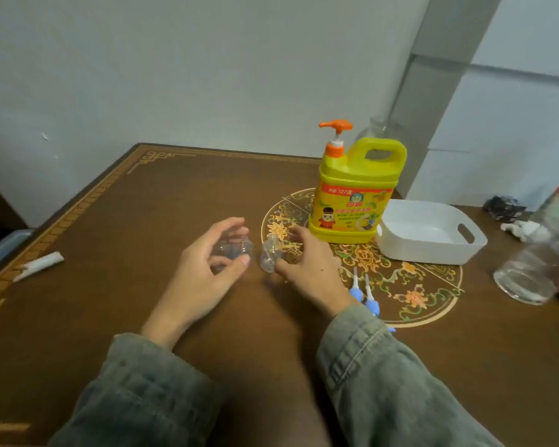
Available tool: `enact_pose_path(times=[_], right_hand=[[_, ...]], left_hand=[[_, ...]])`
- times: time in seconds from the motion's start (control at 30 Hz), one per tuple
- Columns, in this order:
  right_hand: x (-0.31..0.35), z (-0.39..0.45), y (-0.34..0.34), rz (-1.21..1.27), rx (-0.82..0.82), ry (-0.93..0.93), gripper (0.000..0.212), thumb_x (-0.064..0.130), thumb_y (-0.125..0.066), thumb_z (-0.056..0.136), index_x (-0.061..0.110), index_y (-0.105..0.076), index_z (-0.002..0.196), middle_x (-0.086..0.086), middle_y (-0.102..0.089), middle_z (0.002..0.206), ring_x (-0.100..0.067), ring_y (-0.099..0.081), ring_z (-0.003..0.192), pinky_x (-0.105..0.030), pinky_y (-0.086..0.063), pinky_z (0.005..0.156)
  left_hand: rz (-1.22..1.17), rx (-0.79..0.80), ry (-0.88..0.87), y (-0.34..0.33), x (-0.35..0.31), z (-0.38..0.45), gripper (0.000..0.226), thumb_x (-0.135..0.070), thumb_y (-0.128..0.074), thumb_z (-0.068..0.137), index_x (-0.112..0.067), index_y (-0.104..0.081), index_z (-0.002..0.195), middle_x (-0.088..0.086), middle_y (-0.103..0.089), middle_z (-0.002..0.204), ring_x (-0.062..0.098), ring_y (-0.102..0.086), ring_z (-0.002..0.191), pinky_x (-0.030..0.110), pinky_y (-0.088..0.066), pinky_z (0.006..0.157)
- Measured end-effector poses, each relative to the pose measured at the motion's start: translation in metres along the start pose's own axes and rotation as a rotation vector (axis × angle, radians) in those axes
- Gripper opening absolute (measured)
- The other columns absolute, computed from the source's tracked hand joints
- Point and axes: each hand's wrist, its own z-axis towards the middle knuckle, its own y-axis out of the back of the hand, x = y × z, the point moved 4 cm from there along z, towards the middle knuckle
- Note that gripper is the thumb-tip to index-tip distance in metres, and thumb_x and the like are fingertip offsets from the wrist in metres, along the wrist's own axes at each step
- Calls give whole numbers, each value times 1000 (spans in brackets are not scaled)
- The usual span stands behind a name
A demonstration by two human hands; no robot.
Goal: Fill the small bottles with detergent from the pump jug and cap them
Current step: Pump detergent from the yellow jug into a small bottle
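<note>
**Both hands on small clear bottles, pump jug behind**

On my feed the left hand [207,262] curls its fingers and thumb around a small clear bottle [234,248], held just over the brown table [126,221]. Just beside it, my right hand [307,266] grips a second clear bottle [269,253] that leans tilted, neck away from me; the blur keeps me from telling whether it touches the table. Neither bottle has a cap on that I can make out.

Behind the right hand stands the yellow pump jug [355,188], upright with its orange pump head [335,125] pointing left. Just right of the jug sits a white tray [433,250]. Two blue spray caps [365,296] with their white tubes lie on the table beside my right wrist. A clear glass jar [526,282] stands near the right edge, and a white tube [39,265] lies well apart at the left.
</note>
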Motion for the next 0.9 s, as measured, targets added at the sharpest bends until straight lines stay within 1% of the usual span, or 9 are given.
enact_pose_path(times=[0.1,0.23,0.3,0.37,0.5,0.6,0.67,0.77,0.9], right_hand=[[0,14,-5,-108,56,-22,59,44,-69,74,31,-52,128,9,-61,125,-20,-48,121,-43,-31,90],[3,27,-15,-106,108,-55,32,41,-68,76,30,-61,106,10,-64,106,-19,-56,106,-38,-25,79],[4,29,-12,-83,87,-59,28,42,-69,75,29,-62,99,11,-64,96,-18,-57,101,-37,-28,80],[6,29,2,-7,19,-56,24,43,-71,72,31,-62,91,14,-64,85,-15,-60,94,-39,-39,85],[17,31,48,177,-50,12,30,51,-72,65,33,-65,88,18,-67,79,-6,-64,83,-48,-50,87],[30,31,80,217,-95,93,39,54,-72,63,31,-71,95,16,-71,82,-1,-65,82,-43,-53,85],[36,31,93,207,-97,120,38,52,-74,66,29,-71,97,15,-72,84,1,-65,81,-40,-54,84],[39,30,105,172,-123,134,43,62,-67,62,30,-71,90,14,-72,82,-4,-65,82,-46,-52,83],[37,30,110,164,-109,122,46,67,-64,60,30,-71,87,15,-71,79,-4,-65,80,-47,-51,83]], left_hand=[[4,-15,20,2,4,11,50,-4,-65,86,-25,-52,131,-8,-63,122,8,-58,117,33,-56,86],[-16,-15,33,2,9,21,51,-2,-64,86,-24,-52,130,-6,-63,121,12,-58,116,37,-56,84],[-20,-4,32,3,9,23,51,-1,-64,86,-25,-52,130,-5,-63,120,14,-58,115,35,-56,81],[-21,3,38,2,10,25,51,-1,-64,86,-24,-52,130,-5,-63,119,13,-59,113,31,-55,78],[83,0,35,-8,3,40,53,-8,-70,82,-25,-53,129,-7,-64,116,16,-64,101,27,-56,67],[116,83,67,-23,-6,57,57,-27,-78,74,-28,-56,126,-8,-66,114,30,-66,92,43,-58,66],[77,135,46,-35,-14,67,56,-25,-81,70,-23,-60,122,-6,-69,110,22,-68,97,41,-56,68],[42,149,8,-46,-27,80,45,-9,-82,72,-18,-65,113,-1,-73,103,7,-68,95,38,-55,76],[45,157,-17,-49,-37,91,40,-10,-80,72,-18,-68,110,1,-74,100,10,-70,95,42,-57,85]])
